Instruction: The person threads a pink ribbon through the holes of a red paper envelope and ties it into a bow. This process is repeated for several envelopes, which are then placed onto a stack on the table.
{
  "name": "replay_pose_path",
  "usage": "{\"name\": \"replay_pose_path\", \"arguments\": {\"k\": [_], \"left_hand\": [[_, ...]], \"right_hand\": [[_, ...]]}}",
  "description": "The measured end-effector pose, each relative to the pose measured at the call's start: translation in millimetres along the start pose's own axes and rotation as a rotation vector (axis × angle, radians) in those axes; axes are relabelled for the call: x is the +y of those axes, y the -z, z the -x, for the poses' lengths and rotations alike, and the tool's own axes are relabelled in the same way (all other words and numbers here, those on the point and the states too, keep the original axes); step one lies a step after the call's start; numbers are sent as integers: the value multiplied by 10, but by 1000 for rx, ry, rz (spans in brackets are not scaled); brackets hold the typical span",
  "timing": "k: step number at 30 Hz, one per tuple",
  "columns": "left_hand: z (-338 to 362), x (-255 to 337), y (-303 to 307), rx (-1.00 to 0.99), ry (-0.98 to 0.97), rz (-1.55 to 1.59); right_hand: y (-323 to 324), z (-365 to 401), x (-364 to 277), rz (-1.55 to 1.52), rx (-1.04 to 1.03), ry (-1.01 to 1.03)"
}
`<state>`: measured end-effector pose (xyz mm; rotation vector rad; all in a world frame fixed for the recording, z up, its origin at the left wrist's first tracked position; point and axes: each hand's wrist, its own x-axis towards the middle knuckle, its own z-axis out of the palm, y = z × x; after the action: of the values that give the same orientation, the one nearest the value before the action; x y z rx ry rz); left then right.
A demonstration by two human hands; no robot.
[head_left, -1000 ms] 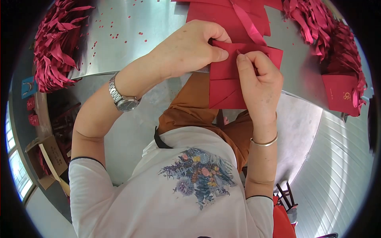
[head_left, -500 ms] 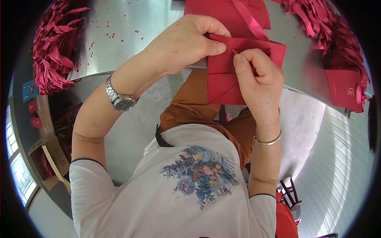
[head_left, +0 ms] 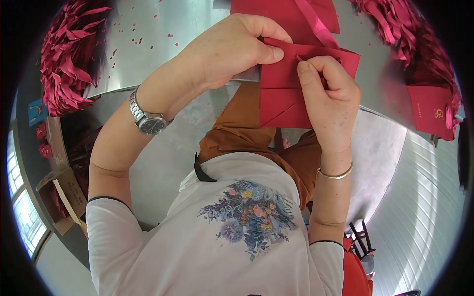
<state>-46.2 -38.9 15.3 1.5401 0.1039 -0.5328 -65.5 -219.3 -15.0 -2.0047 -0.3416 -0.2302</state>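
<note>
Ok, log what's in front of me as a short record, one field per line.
Left hand: pinching the top edge of a red paper gift bag
Right hand: pinching what looks like a ribbon end against the bag
Left wrist: metal-band watch
Right wrist: bangle
Surface: metal table, scattered red dots
Right side: gold-printed red bag

The red bag point(head_left: 283, 93) looks rectangular, a diagonal crease on its lower panel, held at the near edge of the tabletop point(head_left: 148, 61). A ribbon point(head_left: 299, 58) pokes from its upper panel.
</note>
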Motion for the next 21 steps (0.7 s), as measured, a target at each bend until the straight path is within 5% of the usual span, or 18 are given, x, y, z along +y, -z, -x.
{"name": "replay_pose_path", "arguments": {"k": [21], "left_hand": [[1,-68,15,18,-90,-128]], "right_hand": [[-53,16,16,-85,-3,-23]]}}
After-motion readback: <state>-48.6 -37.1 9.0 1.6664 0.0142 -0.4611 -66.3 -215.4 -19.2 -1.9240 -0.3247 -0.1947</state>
